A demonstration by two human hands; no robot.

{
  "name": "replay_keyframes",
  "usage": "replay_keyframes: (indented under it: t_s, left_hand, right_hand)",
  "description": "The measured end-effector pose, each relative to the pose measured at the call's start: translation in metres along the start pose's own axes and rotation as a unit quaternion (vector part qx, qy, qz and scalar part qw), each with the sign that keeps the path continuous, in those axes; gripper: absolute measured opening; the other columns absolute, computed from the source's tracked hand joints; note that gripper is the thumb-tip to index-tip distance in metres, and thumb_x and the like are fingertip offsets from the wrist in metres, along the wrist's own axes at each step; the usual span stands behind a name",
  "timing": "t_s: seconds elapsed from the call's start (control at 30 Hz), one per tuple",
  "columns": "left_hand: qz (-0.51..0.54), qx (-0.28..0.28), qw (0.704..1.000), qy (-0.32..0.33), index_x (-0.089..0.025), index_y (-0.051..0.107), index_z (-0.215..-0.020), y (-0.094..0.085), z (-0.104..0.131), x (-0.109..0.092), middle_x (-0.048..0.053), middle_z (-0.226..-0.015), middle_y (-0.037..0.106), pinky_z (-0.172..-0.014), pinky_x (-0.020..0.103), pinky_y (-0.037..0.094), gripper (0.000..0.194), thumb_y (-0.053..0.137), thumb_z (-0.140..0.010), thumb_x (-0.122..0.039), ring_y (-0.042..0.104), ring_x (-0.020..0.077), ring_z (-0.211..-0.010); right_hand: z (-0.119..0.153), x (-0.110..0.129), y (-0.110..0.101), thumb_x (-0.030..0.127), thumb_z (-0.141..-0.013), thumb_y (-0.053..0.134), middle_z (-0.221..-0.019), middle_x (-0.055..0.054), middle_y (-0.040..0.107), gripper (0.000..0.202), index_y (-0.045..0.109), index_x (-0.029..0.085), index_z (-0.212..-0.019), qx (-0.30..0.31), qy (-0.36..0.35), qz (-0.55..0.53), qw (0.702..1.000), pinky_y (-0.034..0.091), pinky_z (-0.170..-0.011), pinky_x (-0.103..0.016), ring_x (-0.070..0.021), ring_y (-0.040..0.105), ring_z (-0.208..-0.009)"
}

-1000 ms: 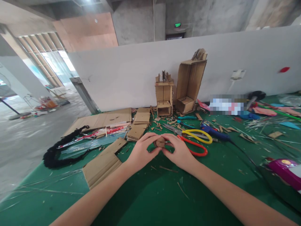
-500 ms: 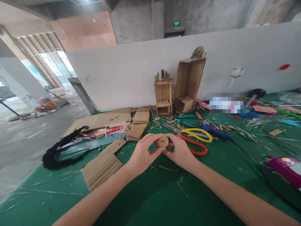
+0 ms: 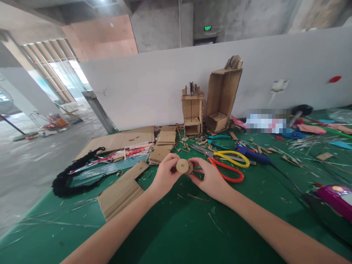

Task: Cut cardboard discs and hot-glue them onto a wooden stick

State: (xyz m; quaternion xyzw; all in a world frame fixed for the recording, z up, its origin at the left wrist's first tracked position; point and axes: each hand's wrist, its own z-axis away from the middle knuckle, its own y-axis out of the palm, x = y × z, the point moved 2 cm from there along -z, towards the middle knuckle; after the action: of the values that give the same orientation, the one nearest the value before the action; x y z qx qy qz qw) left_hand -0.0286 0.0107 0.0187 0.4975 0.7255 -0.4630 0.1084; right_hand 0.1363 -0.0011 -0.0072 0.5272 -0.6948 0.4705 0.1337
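Two small round cardboard discs are held above the green table [image 3: 181,227], partly overlapping. My left hand [image 3: 167,174] pinches the front cardboard disc [image 3: 182,166], which has a small dark mark or hole near its centre. Behind it and to the right, a second cardboard disc [image 3: 190,167] sits between the fingertips of my right hand [image 3: 207,178]. Whether the discs touch I cannot tell. Just beyond my right hand lie scissors [image 3: 231,156] with one yellow and one red handle loop, blades pointing away to the left.
Two cardboard structures, a small one [image 3: 192,113] and a taller one [image 3: 224,99], stand against the white partition [image 3: 143,84]. Cut cardboard pieces [image 3: 123,194] and black yarn [image 3: 66,183] lie left. A blue glue gun [image 3: 251,154] with its cord lies right, near a purple object [image 3: 334,200].
The single disc face seen between both hands has become two overlapping discs. My left hand's disc has shifted left, and the fingertips of my hands have moved apart.
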Motion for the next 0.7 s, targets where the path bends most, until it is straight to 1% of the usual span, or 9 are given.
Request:
replay_keyframes:
  t_s: [0.07,0.13,0.23,0.3,0.37,0.43,0.5,0.6,0.7]
  left_hand:
    - [-0.025,-0.017,0.999,0.040,-0.017,0.062,-0.077,-0.001,0.000,0.003,0.007,-0.094,0.060,-0.079,0.034,0.049,0.009,0.056,-0.075,-0.010,0.058,0.0190,-0.089]
    - [-0.042,-0.037,0.996,0.066,-0.017,0.063,-0.081,-0.003,0.000,0.006,0.009,-0.104,0.060,-0.086,0.037,0.048,0.014,0.054,-0.076,-0.007,0.057,0.0208,-0.099]
    - [-0.041,-0.056,0.995,0.074,-0.017,0.063,-0.086,-0.005,0.001,0.009,0.010,-0.110,0.061,-0.088,0.038,0.049,0.016,0.053,-0.077,-0.008,0.058,0.0204,-0.103]
    - [-0.032,-0.053,0.996,0.062,-0.018,0.063,-0.091,-0.005,0.002,0.010,0.010,-0.111,0.062,-0.081,0.034,0.052,0.022,0.051,-0.077,-0.005,0.059,0.0195,-0.102]
    - [-0.025,-0.043,0.998,0.043,-0.019,0.063,-0.093,-0.005,0.002,0.010,0.009,-0.112,0.062,-0.070,0.028,0.053,0.028,0.049,-0.076,-0.003,0.060,0.0184,-0.100]
    - [-0.023,-0.039,0.999,0.028,-0.018,0.064,-0.090,-0.006,0.002,0.010,0.008,-0.110,0.063,-0.063,0.025,0.052,0.023,0.050,-0.077,-0.005,0.062,0.0176,-0.095]
    - [-0.023,-0.043,0.998,0.026,-0.018,0.064,-0.087,-0.007,0.001,0.009,0.008,-0.108,0.064,-0.066,0.026,0.053,0.016,0.053,-0.079,-0.010,0.063,0.0173,-0.091]
    - [-0.029,-0.056,0.997,0.038,-0.018,0.065,-0.087,-0.010,0.000,0.007,0.008,-0.107,0.065,-0.073,0.029,0.053,0.013,0.053,-0.082,-0.015,0.063,0.0180,-0.092]
    - [-0.046,-0.072,0.995,0.046,-0.017,0.065,-0.086,-0.016,-0.002,0.007,0.009,-0.107,0.065,-0.076,0.029,0.052,0.014,0.051,-0.084,-0.019,0.063,0.0182,-0.093]
  right_hand:
    - [-0.002,0.006,-0.013,0.020,-0.079,0.057,-0.124,-0.012,0.054,0.048,0.042,0.020,-0.125,0.025,-0.025,0.149,0.988,0.045,-0.095,-0.045,-0.0253,0.051,-0.115]
    - [-0.003,0.008,-0.031,0.024,-0.077,0.057,-0.127,-0.018,0.050,0.050,0.046,0.013,-0.125,0.045,-0.022,0.315,0.948,0.042,-0.095,-0.053,-0.0348,0.045,-0.119]
    - [-0.002,0.001,-0.059,0.026,-0.082,0.049,-0.092,-0.022,0.063,0.029,0.062,0.005,-0.096,0.123,0.117,0.470,0.866,0.047,-0.076,-0.054,-0.0383,0.059,-0.092]
    - [0.000,-0.003,-0.071,0.029,-0.083,0.046,-0.087,-0.021,0.063,0.028,0.064,0.007,-0.086,0.160,0.132,0.490,0.847,0.047,-0.076,-0.050,-0.0371,0.059,-0.089]
    - [0.001,-0.006,-0.079,0.026,-0.081,0.047,-0.093,-0.022,0.061,0.025,0.063,0.008,-0.089,0.162,0.115,0.504,0.841,0.045,-0.078,-0.048,-0.0358,0.058,-0.090]
    - [0.002,-0.010,-0.085,0.020,-0.076,0.049,-0.098,-0.023,0.060,0.024,0.062,0.008,-0.093,0.163,0.145,0.512,0.831,0.045,-0.077,-0.046,-0.0363,0.058,-0.092]
    - [0.003,-0.016,-0.087,0.013,-0.071,0.051,-0.092,-0.021,0.063,0.024,0.061,0.009,-0.092,0.178,0.202,0.495,0.826,0.047,-0.071,-0.041,-0.0345,0.061,-0.089]
    - [0.000,-0.023,-0.087,0.010,-0.069,0.051,-0.091,-0.020,0.065,0.026,0.058,0.009,-0.094,0.173,0.220,0.488,0.827,0.047,-0.068,-0.038,-0.0330,0.063,-0.086]
    - [-0.006,-0.026,-0.087,0.028,-0.076,0.054,-0.087,-0.019,0.065,0.026,0.054,0.010,-0.095,0.125,0.254,0.453,0.845,0.047,-0.065,-0.038,-0.0320,0.064,-0.081]
